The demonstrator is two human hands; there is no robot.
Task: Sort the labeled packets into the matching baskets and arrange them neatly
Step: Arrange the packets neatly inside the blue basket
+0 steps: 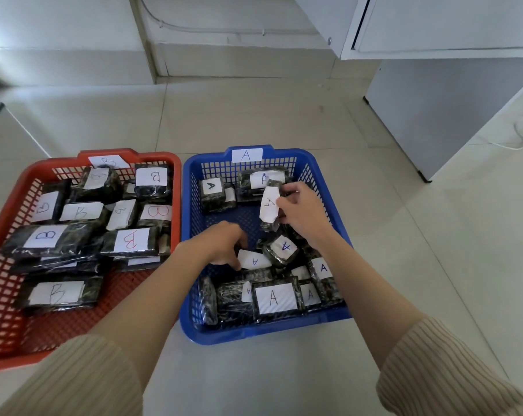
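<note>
A blue basket [191, 187] tagged A stands on the floor at centre, with several dark wrapped packets labelled A inside. Left of it, a red basket [5, 217] tagged B is filled with several packets labelled B. My right hand [302, 210] holds an A packet [269, 205] upright above the blue basket's middle. My left hand [224, 244] reaches into the same basket, its fingers closed on another A packet [254, 261] lying among the pile at the near side. Two A packets [212, 190] rest flat along the far wall.
The baskets sit side by side on a pale tiled floor [254, 115]. A white cabinet [434, 115] stands at the right with a cable beside it. A low step and wall run along the back.
</note>
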